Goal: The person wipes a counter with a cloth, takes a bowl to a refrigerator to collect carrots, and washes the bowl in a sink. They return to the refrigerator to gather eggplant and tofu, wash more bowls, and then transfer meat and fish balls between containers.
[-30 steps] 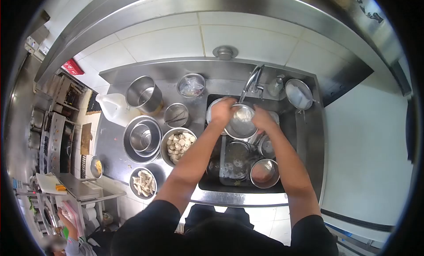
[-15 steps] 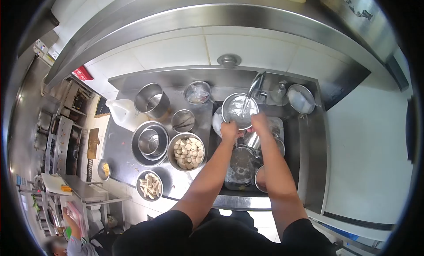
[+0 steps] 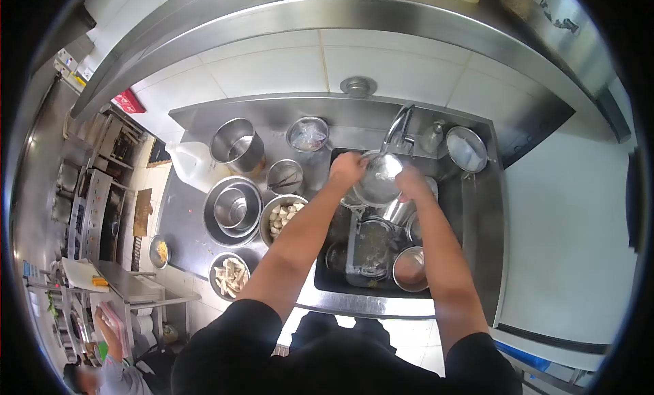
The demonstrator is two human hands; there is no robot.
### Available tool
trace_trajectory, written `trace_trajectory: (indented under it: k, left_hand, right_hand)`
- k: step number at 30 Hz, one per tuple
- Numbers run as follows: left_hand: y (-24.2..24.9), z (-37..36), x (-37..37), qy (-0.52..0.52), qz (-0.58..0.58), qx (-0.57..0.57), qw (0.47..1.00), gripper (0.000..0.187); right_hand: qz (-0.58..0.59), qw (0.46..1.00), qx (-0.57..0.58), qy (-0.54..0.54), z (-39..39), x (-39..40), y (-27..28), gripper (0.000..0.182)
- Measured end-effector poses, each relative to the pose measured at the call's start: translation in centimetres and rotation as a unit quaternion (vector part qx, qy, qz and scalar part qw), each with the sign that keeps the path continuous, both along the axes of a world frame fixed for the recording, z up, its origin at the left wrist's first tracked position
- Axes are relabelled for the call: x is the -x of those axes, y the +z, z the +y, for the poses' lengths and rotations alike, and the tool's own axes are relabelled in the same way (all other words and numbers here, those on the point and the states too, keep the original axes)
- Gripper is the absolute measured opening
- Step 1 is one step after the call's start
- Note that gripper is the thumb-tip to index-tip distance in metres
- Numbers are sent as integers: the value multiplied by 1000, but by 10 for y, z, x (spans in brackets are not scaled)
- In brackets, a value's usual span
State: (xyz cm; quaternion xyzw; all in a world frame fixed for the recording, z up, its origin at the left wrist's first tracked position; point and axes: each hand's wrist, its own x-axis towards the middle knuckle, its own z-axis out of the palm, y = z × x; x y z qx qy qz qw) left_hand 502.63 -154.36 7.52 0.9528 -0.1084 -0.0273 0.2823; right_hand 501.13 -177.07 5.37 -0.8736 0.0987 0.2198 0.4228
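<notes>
A round metal bowl is tilted under the faucet, over the dark sink. My left hand grips its left rim and my right hand grips its right side. Beneath it in the sink lie a clear rectangular container, a metal pot and other metal ware. My left forearm partly covers a bowl of cut white pieces on the counter.
Left on the counter stand a white jug, a tall pot, nested bowls and a bowl of pale strips. A strainer bowl sits right of the faucet. Another person is at the lower left.
Both hands have tipped the bowl, and its inside no longer faces up toward me. My left hand moved up and left along the rim. The clear container and pot below show more.
</notes>
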Motion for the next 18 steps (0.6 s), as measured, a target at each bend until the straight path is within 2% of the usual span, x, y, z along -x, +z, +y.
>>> trace_trajectory:
  k: [1,2,3,5,6,7,8,9,10,11,13,16,18]
  left_hand:
    - [-19,-1,0,75,76,131,986,30]
    - [-41,-5,4,145,149,257,944,30]
    - [-54,-10,11,211,218,374,876,31]
    - [-51,-24,43,276,264,568,729,32]
    - [-61,-32,45,295,334,592,672,32]
    - [-74,-38,52,314,404,608,607,33]
    - [-71,-43,56,316,409,615,595,33]
    - [-67,-49,62,318,415,622,583,34]
    - [-64,-52,67,321,422,629,569,34]
    - [-70,-48,67,306,429,608,594,35]
    - [-83,-37,58,269,439,566,644,35]
    - [-82,-30,50,261,399,580,660,41]
    - [-90,-30,59,245,402,641,607,45]
  right_hand:
    - [20,994,-91,-64,-10,-2,-11,50]
    - [10,989,-93,-111,4,9,20,59]
    - [-18,987,-81,-138,16,17,31,59]
    - [-72,978,-53,-187,31,33,39,58]
    - [-57,961,-121,-241,35,28,9,70]
    - [-99,960,-103,-240,40,29,-20,72]
    - [-144,957,-86,-238,44,25,-42,74]
    - [-188,951,-67,-236,50,30,-37,77]
    - [-198,942,-131,-236,51,42,-34,78]
    - [-205,930,-195,-235,56,58,-15,80]
    - [-352,908,-142,-179,51,65,-38,83]
    - [-384,915,-62,-109,38,102,4,88]
    - [-431,897,-31,-97,28,118,-6,91]
